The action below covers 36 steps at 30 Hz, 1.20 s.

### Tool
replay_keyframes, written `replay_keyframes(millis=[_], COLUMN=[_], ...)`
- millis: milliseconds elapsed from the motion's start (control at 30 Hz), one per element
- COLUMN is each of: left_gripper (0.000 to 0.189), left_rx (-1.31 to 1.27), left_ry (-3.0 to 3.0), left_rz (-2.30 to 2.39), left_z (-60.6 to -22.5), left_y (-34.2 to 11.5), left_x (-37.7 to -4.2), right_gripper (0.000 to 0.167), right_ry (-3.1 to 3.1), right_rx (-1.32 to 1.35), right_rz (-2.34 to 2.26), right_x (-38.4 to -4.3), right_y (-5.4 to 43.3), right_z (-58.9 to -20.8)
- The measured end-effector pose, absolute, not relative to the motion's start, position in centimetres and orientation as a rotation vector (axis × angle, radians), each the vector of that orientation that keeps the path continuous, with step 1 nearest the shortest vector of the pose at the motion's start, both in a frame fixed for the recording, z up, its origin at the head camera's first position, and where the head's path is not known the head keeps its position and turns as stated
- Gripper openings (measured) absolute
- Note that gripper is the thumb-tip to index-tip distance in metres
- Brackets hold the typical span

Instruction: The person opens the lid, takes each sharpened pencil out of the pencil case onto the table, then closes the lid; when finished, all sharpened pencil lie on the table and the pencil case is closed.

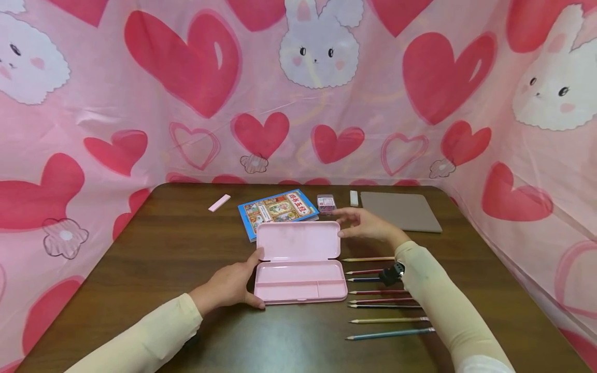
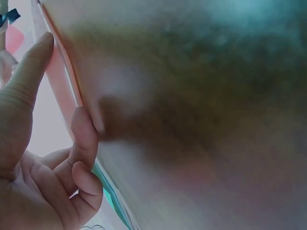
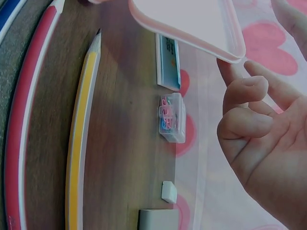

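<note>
A pink pencil case (image 1: 300, 282) lies on the table with its lid (image 1: 298, 241) raised behind the divided tray; no contents show inside. At its left end, my left hand (image 1: 230, 284) holds the case, thumb by the front corner and forefinger by the hinge. My right hand (image 1: 370, 226) is at the lid's right edge, fingers loosely bent around its upper corner, apparently touching it. In the right wrist view, a finger passes behind the lid corner. Several pencils (image 1: 389, 321) lie in a row right of the case, partly under the right forearm.
Behind the lid lies a blue picture book (image 1: 280, 207). Beside it stand a clear box of paper clips (image 1: 326, 203) and a small white eraser (image 1: 354, 198). A grey-brown notebook (image 1: 401, 211) lies at the back right, and a pink strip-like object (image 1: 219, 202) at the back left.
</note>
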<state>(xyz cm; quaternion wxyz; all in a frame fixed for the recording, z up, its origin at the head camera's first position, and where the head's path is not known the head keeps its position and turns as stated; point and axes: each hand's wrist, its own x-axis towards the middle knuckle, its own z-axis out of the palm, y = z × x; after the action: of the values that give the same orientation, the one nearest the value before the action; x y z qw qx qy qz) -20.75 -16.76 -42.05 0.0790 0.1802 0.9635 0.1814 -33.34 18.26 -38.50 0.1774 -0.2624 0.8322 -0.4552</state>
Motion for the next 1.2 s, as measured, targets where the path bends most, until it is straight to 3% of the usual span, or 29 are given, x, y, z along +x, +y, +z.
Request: replay_keyframes(millis=[267,733,1200], left_gripper=[0.143,0.142,0.106], left_rx=[0.527,0.450,0.616], left_ry=[2.913,2.886,2.870], left_rz=[0.680,0.737,0.798], left_z=[-42.5,-42.2,-42.4], left_y=[-16.6,-16.5,-17.1], left_x=[-20.5,-20.4,-20.2], right_gripper=[0.064,0.040,0.013], right_ry=[2.399,2.412,2.379], right_rx=[-0.734,-0.873,-1.184], right_rz=[-1.251,-1.266,-1.239], right_x=[-32.6,-29.2,-26.7], right_y=[18.4,19.0,18.6], right_z=[-38.3,-38.0,-39.0])
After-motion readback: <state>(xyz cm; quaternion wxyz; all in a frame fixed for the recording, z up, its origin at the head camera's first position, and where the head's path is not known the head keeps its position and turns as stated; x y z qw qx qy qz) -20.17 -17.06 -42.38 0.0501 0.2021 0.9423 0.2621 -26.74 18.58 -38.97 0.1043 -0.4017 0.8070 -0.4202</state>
